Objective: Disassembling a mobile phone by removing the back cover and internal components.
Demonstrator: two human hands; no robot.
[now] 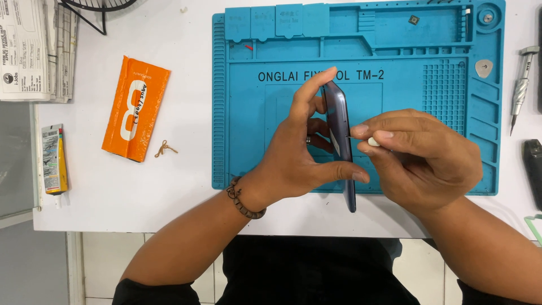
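Note:
My left hand (299, 152) holds a dark phone (340, 135) on its edge above the blue work mat (254, 141), index finger on the top end and thumb along the lower side. My right hand (423, 155) pinches a small white-handled pin tool (370, 141) whose thin tip touches the phone's right side edge. A beaded bracelet (243, 200) circles my left wrist.
An orange pouch (135, 107) and a small rubber band (165, 149) lie left of the mat. A glue tube (53, 159) and stacked papers (34, 48) sit at the far left. A precision screwdriver (520, 85), a guitar-pick opener (484, 68) and a dark tool (533, 172) lie at the right.

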